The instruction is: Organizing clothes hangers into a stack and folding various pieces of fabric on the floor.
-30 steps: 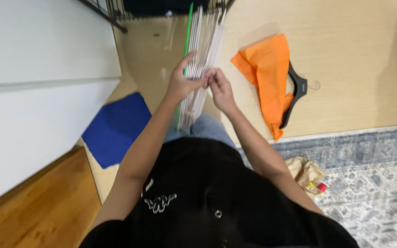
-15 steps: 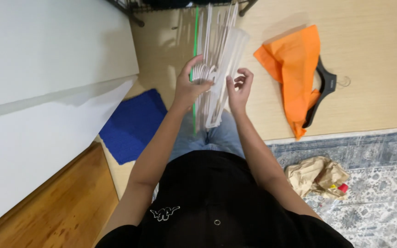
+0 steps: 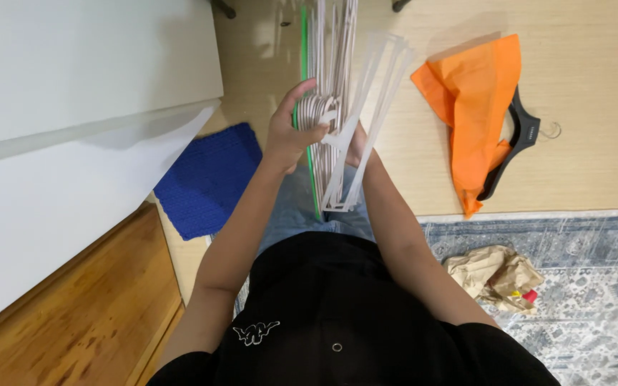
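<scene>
- The left hand [image 3: 291, 132] is closed around a bundle of white plastic hangers [image 3: 337, 100], fingers curled tight over the bunched hook ends, thumb raised along the near side.
- The bundle is held in the air in front of the person's chest, above the pale wooden floor [image 3: 595, 107]. Its long axis runs nearly straight away from the person, toward the top of the view; a couple of hangers splay off to the right at a slight tilt.
- One green hanger [image 3: 305, 86] lies along the left edge of the bundle, parallel to it.
- The right hand [image 3: 355, 146] sits behind the hangers, mostly hidden; I cannot tell how far its fingers are open or whether it grips them.
- On the floor to the right, well apart from the hands: an orange cloth [image 3: 473, 100] draped over a black hanger [image 3: 516, 139].
- A blue mat [image 3: 209, 179] lies to the left, beside a white cabinet [image 3: 73, 129].
- Crumpled brown paper [image 3: 491, 275] rests on a patterned rug [image 3: 588, 286].
</scene>
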